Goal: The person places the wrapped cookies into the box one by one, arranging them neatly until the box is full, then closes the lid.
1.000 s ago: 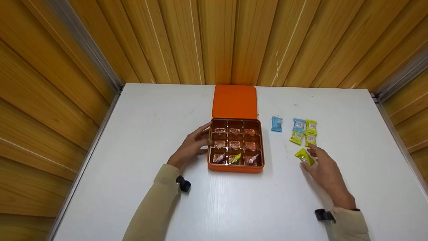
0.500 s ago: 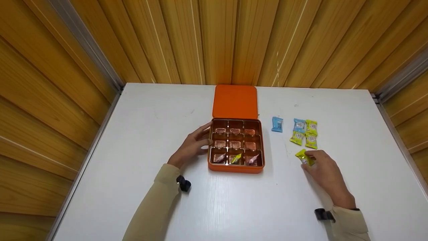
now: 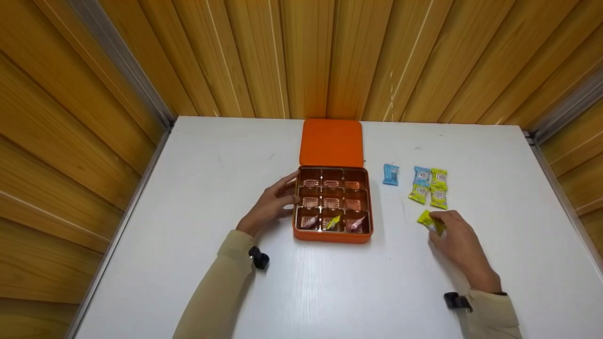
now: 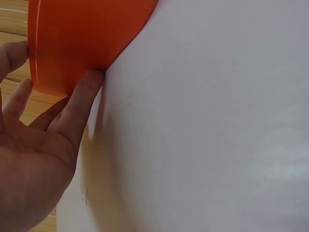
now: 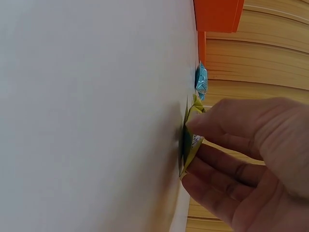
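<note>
Between 3 and 4 o'clock of the orange box (image 3: 332, 238), a yellow packet (image 3: 425, 218) is pinched between the thumb and fingers of the right hand (image 3: 459, 242), just above or on the worktop (image 3: 325, 292); I cannot tell which. The left hand (image 3: 267, 207) rests, fingers extended, against the box's 9 o'clock side.

The likeliest failure is a slip: the hold covers mainly one end, and the crinkled wrapper looks slick, so a loose pinch might let the packet twist or drop. The nearest loose yellow packet (image 3: 438, 197) lies close by at 12 to 1 o'clock of the grip; a careless lift could nudge it and disturb the group of four. The blue packet (image 3: 391, 174), alone at 10 o'clock of the grip, seems safer. Too firm a push from the left hand could slide the box toward 3 o'clock. Over the compartments, a low pass might catch a divider or the wrapped pieces along the 6 o'clock row.
</note>
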The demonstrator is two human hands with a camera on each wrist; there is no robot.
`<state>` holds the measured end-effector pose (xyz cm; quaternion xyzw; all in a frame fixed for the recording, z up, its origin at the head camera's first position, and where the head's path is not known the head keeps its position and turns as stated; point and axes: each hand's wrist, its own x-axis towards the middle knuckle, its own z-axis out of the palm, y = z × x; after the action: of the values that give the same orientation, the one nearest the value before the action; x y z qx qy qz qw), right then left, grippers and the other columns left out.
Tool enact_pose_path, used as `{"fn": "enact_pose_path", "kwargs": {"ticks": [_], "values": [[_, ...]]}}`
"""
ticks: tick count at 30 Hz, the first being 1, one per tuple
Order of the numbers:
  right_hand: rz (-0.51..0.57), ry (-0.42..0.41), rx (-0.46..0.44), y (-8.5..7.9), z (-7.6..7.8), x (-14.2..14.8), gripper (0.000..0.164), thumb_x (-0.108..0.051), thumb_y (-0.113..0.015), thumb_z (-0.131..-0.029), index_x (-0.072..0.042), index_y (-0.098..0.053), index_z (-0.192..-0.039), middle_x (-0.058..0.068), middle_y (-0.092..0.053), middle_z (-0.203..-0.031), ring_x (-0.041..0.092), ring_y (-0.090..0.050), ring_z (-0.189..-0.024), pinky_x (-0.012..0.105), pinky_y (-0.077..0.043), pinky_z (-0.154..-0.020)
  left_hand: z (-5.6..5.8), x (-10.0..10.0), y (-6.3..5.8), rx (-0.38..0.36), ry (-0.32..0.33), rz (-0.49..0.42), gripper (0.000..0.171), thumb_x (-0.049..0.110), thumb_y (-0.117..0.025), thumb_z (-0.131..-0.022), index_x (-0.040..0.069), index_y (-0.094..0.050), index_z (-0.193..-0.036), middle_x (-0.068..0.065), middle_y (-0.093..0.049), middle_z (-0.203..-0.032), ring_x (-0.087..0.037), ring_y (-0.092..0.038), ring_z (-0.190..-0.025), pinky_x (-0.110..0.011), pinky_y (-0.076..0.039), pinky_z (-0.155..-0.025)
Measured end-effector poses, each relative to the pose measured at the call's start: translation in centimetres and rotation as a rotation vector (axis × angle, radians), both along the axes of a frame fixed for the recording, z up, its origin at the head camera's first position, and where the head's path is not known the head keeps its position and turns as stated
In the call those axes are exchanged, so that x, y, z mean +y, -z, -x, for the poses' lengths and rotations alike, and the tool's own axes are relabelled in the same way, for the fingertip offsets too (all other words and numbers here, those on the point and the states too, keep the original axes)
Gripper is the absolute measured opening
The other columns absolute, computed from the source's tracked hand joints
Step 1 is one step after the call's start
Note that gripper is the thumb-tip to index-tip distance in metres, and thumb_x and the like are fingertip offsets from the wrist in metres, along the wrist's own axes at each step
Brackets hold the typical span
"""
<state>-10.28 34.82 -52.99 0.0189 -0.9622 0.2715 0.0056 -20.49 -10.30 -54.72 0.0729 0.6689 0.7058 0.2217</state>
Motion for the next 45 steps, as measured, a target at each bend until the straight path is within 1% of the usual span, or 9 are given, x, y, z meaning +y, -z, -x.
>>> {"fn": "enact_pose_path", "kwargs": {"ticks": [8, 18, 22, 28, 32, 36, 40, 45], "values": [[-0.005, -0.010, -0.028, -0.15, 0.15, 0.02, 0.054, 0.008, -0.072, -0.089, 0.014, -0.057, -0.140, 0.033, -0.056, -0.133, 0.049, -0.057, -0.122, 0.062, -0.050, -0.100, -0.02, 0.06, -0.01, -0.002, -0.015, 0.015, 0.075, 0.005, -0.065, -0.099, 0.040, -0.044, -0.163, -0.006, -0.046, -0.162, -0.028, -0.057, -0.137, -0.049, -0.059, -0.098], [0.002, -0.021, -0.032, -0.24, 0.21, 0.10, 0.053, 0.010, -0.072, -0.087, 0.014, -0.057, -0.139, 0.033, -0.057, -0.132, 0.050, -0.057, -0.122, 0.063, -0.050, -0.100, 0.08, 0.07, 0.07, 0.008, -0.013, 0.010, 0.076, 0.005, -0.066, -0.099, 0.037, -0.042, -0.164, -0.009, -0.046, -0.162, -0.030, -0.056, -0.138, -0.051, -0.058, -0.099], [-0.007, -0.026, -0.021, -0.19, 0.20, 0.16, 0.050, 0.010, -0.071, -0.088, 0.014, -0.058, -0.137, 0.033, -0.057, -0.132, 0.051, -0.058, -0.122, 0.064, -0.050, -0.100, 0.10, 0.06, -0.02, 0.015, -0.014, 0.018, 0.076, 0.006, -0.067, -0.099, 0.036, -0.042, -0.164, -0.010, -0.045, -0.163, -0.031, -0.056, -0.138, -0.051, -0.058, -0.099], [-0.030, -0.031, 0.001, -0.12, 0.27, 0.20, 0.044, 0.007, -0.074, -0.091, 0.014, -0.062, -0.133, 0.032, -0.058, -0.130, 0.049, -0.060, -0.118, 0.063, -0.051, -0.100, 0.05, 0.08, -0.17, 0.000, -0.016, 0.032, 0.075, 0.008, -0.068, -0.100, 0.039, -0.042, -0.164, -0.007, -0.047, -0.161, -0.032, -0.059, -0.133, -0.050, -0.060, -0.096], [-0.035, -0.032, 0.019, -0.17, 0.28, 0.16, 0.044, 0.007, -0.077, -0.090, 0.014, -0.063, -0.131, 0.031, -0.060, -0.127, 0.048, -0.062, -0.114, 0.062, -0.053, -0.099, 0.04, 0.09, -0.18, -0.005, -0.020, 0.036, 0.075, 0.008, -0.068, -0.099, 0.040, -0.043, -0.163, -0.007, -0.047, -0.161, -0.031, -0.060, -0.133, -0.050, -0.060, -0.096], [-0.038, -0.030, 0.035, -0.11, 0.27, 0.17, 0.044, 0.008, -0.078, -0.088, 0.014, -0.063, -0.130, 0.031, -0.062, -0.125, 0.047, -0.062, -0.112, 0.062, -0.053, -0.098, -0.01, 0.07, -0.20, -0.003, -0.020, 0.036, 0.076, 0.008, -0.068, -0.099, 0.039, -0.043, -0.164, -0.008, -0.047, -0.161, -0.032, -0.059, -0.133, -0.050, -0.059, -0.097], [-0.035, -0.023, 0.024, -0.05, 0.32, 0.16, 0.046, 0.006, -0.077, -0.089, 0.015, -0.062, -0.132, 0.033, -0.062, -0.128, 0.049, -0.061, -0.116, 0.064, -0.051, -0.101, -0.07, 0.06, -0.25, -0.003, -0.021, 0.037, 0.076, 0.009, -0.068, -0.099, 0.038, -0.042, -0.164, -0.009, -0.047, -0.161, -0.031, -0.058, -0.134, -0.050, -0.059, -0.097], [-0.028, -0.009, 0.003, -0.05, 0.36, 0.18, 0.046, 0.002, -0.074, -0.093, 0.015, -0.061, -0.135, 0.034, -0.061, -0.132, 0.052, -0.058, -0.123, 0.065, -0.048, -0.104, -0.07, 0.09, -0.21, -0.009, -0.027, 0.031, 0.076, 0.007, -0.068, -0.099, 0.040, -0.044, -0.163, -0.008, -0.048, -0.160, -0.031, -0.058, -0.134, -0.050, -0.059, -0.097]]}}
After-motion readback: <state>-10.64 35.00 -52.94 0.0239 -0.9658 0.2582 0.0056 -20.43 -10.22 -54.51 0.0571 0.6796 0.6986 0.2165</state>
